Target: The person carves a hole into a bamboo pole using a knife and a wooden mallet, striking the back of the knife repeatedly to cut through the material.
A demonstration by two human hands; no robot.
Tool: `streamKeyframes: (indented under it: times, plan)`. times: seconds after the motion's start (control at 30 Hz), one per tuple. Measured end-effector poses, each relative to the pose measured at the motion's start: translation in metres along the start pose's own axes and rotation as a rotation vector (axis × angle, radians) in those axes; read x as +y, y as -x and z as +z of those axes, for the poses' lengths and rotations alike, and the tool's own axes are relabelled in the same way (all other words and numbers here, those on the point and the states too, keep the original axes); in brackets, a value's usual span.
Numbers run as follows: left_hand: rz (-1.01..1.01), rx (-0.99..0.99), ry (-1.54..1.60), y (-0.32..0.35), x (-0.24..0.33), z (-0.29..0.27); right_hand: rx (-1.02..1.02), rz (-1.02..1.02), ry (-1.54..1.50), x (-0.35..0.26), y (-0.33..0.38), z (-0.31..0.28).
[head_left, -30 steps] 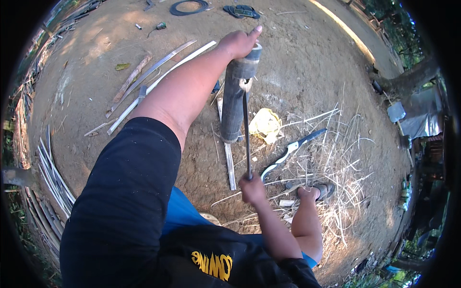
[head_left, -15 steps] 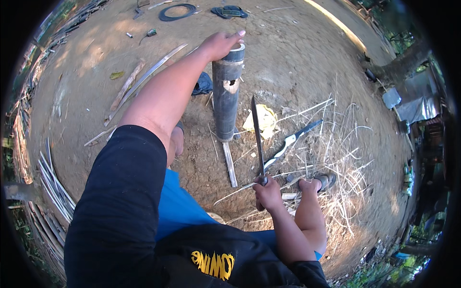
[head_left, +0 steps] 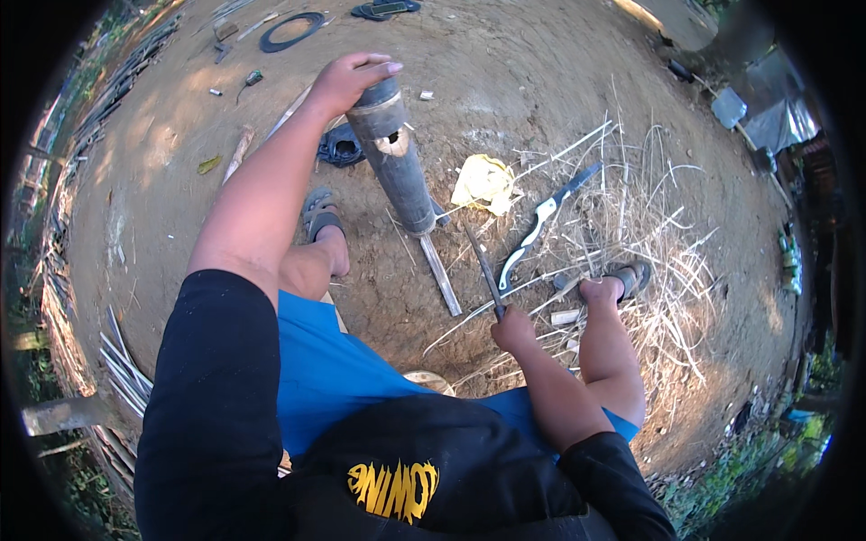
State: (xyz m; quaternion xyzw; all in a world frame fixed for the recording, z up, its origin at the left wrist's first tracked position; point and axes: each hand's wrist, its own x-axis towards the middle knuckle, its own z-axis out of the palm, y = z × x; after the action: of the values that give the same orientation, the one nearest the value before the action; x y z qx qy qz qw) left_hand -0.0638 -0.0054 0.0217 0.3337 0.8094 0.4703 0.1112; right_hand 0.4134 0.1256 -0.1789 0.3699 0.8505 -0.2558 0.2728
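My left hand (head_left: pixel 359 79) grips the top end of a thick, dark bamboo tube (head_left: pixel 403 185), which leans with its top to the left. A ragged hole with pale, freshly cut wood shows in its upper side. At its lower end, a flat wooden strip (head_left: pixel 439 275) runs toward me over the dirt. My right hand (head_left: pixel 516 330) is closed round the handle of a machete (head_left: pixel 484 270). Its dark blade points up and away, apart from the tube. Right of the blade lies a saw (head_left: pixel 534 233) with a white and black handle.
A crumpled yellow bag (head_left: pixel 484 182) lies beyond the blade, and a dark bag (head_left: pixel 340 147) behind the tube. Thin bamboo shavings (head_left: pixel 649 279) litter the ground around my right foot. Farther off lie a black ring (head_left: pixel 290 32) and a dark sandal-like object (head_left: pixel 385 9).
The tube has gone from nearly upright to leaning, its top shifted left under my left hand. My right hand has lowered the machete, its blade now tilting left. The view has shifted slightly.
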Motion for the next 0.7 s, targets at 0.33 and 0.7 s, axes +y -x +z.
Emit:
streamKeyframes:
  times: [0.33, 0.7]
  plan:
    - [-0.037, 0.107, 0.069, 0.044, -0.026, -0.037, -0.181, -0.051, -0.028, 0.015, -0.020, 0.020]
    - [-0.101, 0.201, 0.222, 0.080, -0.045, -0.056, -0.310, 0.014, -0.191, 0.013, -0.022, 0.021]
